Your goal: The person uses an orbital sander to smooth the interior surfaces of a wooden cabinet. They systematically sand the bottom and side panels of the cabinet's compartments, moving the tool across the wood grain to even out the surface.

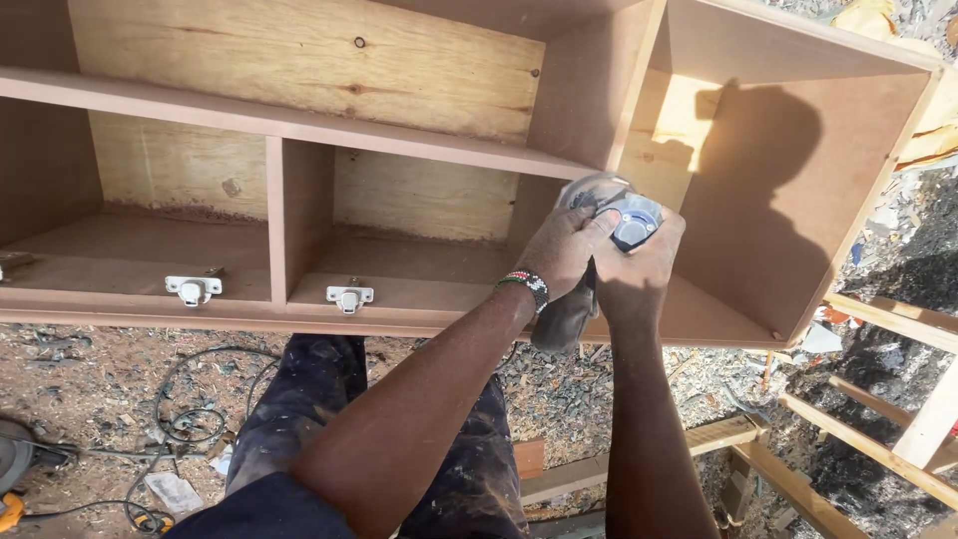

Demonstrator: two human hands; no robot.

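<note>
Both of my hands grip a hand-held power tool [617,215] with a grey and blue top, held upright against the front edge of a brown wooden cabinet [299,125] lying on its back. My left hand [561,250], with a beaded band at the wrist, wraps the tool's left side. My right hand [639,265] clasps it from the right and below. The tool's lower end is hidden behind my hands. It stands where a vertical divider [589,95] meets the cabinet's near rail.
Two white hinge plates [193,288] [348,296] sit on the near rail. Sawdust and shavings cover the ground [110,384], crossed by a black cable [185,399]. Wooden slats [878,399] lie at the right. My dark trousers [319,399] are below.
</note>
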